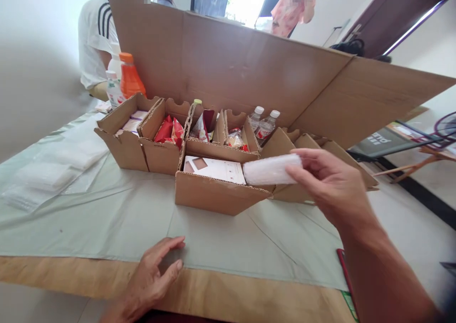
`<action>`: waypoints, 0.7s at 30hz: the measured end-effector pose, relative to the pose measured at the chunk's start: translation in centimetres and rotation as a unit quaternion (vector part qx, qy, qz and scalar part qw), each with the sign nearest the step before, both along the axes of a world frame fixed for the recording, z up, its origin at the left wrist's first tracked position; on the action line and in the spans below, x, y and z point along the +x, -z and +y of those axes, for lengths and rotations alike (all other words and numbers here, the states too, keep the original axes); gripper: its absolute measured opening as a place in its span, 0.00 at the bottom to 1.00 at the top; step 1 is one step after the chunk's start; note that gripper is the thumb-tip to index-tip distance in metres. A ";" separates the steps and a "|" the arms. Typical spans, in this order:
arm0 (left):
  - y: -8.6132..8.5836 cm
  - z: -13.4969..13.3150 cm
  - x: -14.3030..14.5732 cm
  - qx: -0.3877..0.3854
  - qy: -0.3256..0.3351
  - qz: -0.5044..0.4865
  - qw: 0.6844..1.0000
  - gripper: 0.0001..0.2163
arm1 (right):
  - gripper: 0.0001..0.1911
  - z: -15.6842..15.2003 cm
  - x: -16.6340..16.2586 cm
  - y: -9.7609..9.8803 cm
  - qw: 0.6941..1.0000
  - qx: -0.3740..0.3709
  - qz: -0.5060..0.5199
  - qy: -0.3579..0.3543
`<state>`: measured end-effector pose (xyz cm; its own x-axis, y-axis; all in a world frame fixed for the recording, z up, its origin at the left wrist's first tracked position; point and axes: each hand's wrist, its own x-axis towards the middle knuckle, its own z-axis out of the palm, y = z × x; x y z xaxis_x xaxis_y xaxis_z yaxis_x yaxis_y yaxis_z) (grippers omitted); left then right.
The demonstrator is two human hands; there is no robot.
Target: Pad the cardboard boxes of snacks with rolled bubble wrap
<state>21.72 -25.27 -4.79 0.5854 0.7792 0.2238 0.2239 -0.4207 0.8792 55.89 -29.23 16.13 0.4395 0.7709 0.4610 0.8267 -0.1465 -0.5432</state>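
Note:
My right hand (329, 183) pinches the right end of a white, soft-looking wrapped pack (272, 169) between thumb and fingers. The pack's left end lies at the right side of a front cardboard bin (213, 197), beside a white printed box (213, 168) inside that bin. What the pack contains cannot be made out. Near the table's front edge, my left hand (156, 270) is open, thumb and fingers apart, holding nothing.
Behind stands a row of cardboard bins (162, 156) with packets, backed by a tall cardboard panel (231, 61). Clear plastic bags (53, 175) lie at left. An orange bottle (131, 78) and two clear bottles (265, 126) stand farther back. Two people are beyond the panel.

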 end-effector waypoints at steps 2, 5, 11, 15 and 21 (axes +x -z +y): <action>0.6 0.0 0.4 0.025 -0.003 -0.020 0.999 0.13 | 0.10 1.5 -0.3 -0.1 0.978 -0.102 -0.173 0.061; 1.0 0.0 0.5 0.038 0.000 -0.029 0.999 0.13 | 0.07 3.1 -1.8 -0.6 0.898 -0.249 -0.340 0.128; 1.2 -0.1 0.1 0.075 0.006 -0.040 0.996 0.14 | 0.12 6.5 -2.0 -1.0 0.909 -0.346 -0.231 0.018; 1.4 -0.1 0.2 0.085 0.008 -0.041 0.996 0.15 | 0.07 7.6 -1.3 0.3 0.885 -0.391 -0.246 0.060; 1.3 0.1 0.2 0.104 0.009 -0.053 0.993 0.15 | 0.08 7.2 -2.3 1.6 0.905 -0.390 -0.170 -0.006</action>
